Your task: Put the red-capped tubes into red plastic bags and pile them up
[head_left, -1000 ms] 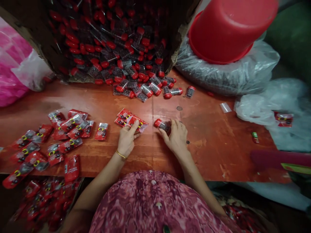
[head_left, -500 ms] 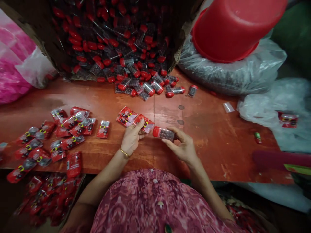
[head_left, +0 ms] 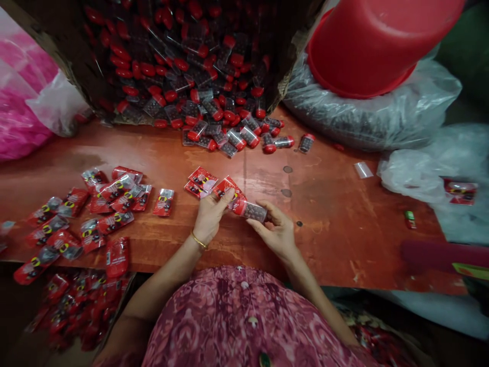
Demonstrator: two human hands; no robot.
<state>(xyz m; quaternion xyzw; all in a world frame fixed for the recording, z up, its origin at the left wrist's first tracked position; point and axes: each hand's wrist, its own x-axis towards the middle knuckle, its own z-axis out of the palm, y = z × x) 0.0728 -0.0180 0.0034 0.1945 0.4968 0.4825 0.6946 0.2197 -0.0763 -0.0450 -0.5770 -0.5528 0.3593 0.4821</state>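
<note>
My left hand (head_left: pixel 209 216) is closed on a red printed packet (head_left: pixel 226 186), thumb on top. Between the fingers of my right hand (head_left: pixel 278 229) lies a clear plastic tube (head_left: pixel 254 210) with a red cap, filled with small dark balls. Its capped end meets the packet's opening by my left fingertips; how far inside it sits I cannot tell. Flat on the table beyond my left hand are more red packets (head_left: pixel 200 178). One filled packet (head_left: pixel 164 202) lies left of my left hand.
A pile of filled red packets (head_left: pixel 118 193) covers the table's left. Behind, a cardboard box (head_left: pixel 284 84) spills red-capped tubes (head_left: pixel 233 137) onto the table (head_left: pixel 324 204). An upturned red bucket (head_left: pixel 367 56) rests on a plastic sack (head_left: pixel 382 122). More packets (head_left: pixel 76 311) fill the space below the table edge.
My right hand has moved left with the tube, bringing its red cap from beside the packet to its opening. My left hand still holds the packet.
</note>
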